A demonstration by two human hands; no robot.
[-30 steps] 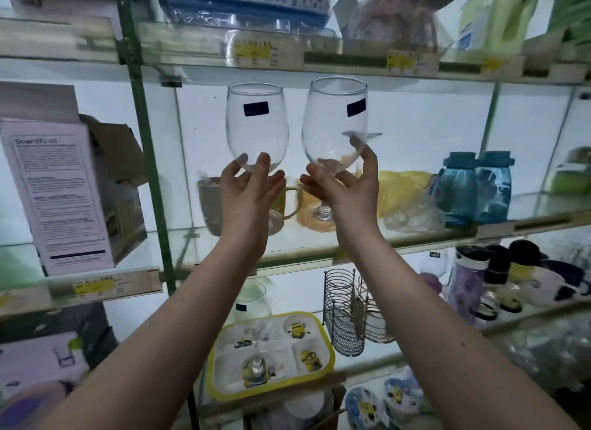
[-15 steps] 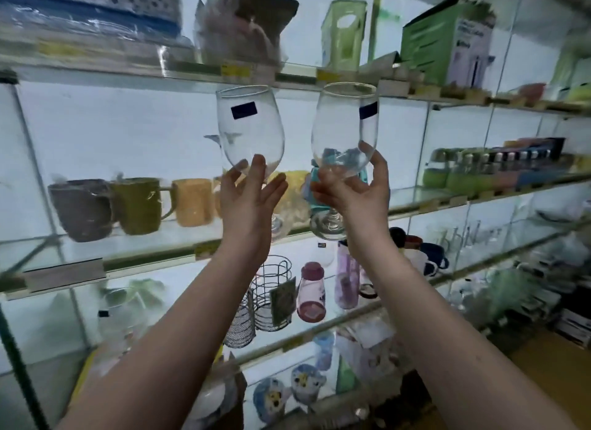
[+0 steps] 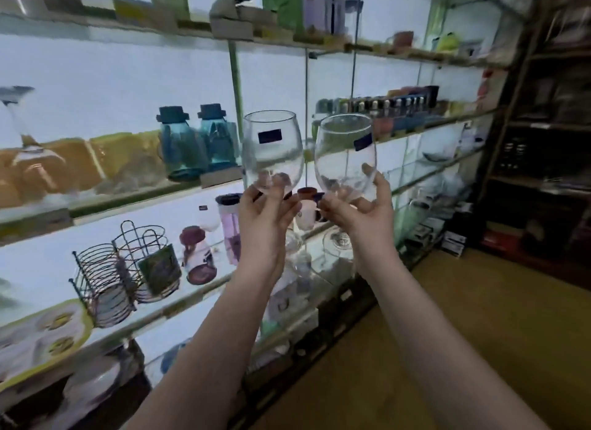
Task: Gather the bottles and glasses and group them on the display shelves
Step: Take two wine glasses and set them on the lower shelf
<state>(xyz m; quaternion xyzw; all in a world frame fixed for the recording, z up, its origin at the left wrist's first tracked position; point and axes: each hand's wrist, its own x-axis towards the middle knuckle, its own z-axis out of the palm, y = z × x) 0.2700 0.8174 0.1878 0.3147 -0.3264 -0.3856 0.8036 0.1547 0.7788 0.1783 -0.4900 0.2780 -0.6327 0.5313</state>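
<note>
I hold two clear wine glasses up in front of the glass display shelves. My left hand grips the left wine glass at the base of its bowl. My right hand grips the right wine glass the same way, with its foot showing below my fingers. Each bowl carries a small dark sticker. Two blue bottles with dark caps stand on the middle shelf just left of the glasses. A row of small bottles sits further right on that shelf.
On the lower shelf stand wire racks, a small maroon-capped bottle and a tall purple bottle. Yellow packs lie left on the middle shelf. Boxes line the top shelf. Dark shelving stands at the right above wooden floor.
The view has swung right along the shelves with both glasses carried along. The mugs have passed out of sight; the blue bottles now sit left of the glasses, and both glasses hang lower.
</note>
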